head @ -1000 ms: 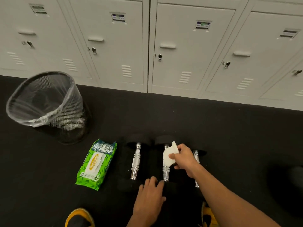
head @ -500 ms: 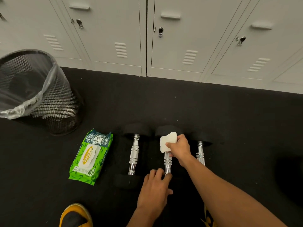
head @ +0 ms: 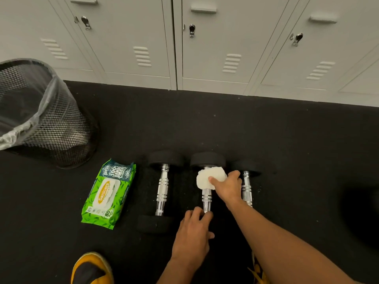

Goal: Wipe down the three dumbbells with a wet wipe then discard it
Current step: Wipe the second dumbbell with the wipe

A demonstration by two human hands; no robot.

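Note:
Three dumbbells with chrome handles and black ends lie side by side on the dark floor: the left dumbbell (head: 163, 189), the middle dumbbell (head: 206, 198) and the right dumbbell (head: 246, 187). My right hand (head: 228, 186) grips a folded white wet wipe (head: 207, 177) wrapped over the far end of the middle dumbbell's handle. My left hand (head: 192, 232) rests with curled fingers on the near black end of the middle dumbbell, which it hides.
A black mesh waste bin (head: 61, 128) with a clear liner stands at the left. A green pack of wipes (head: 108, 193) lies beside the left dumbbell. Grey lockers (head: 215, 48) line the far side. A yellow and black shoe (head: 92, 269) shows at the bottom.
My right hand has slid the wipe along the middle dumbbell's handle toward its far end. The camera has tilted down. My left hand has stayed on the near end.

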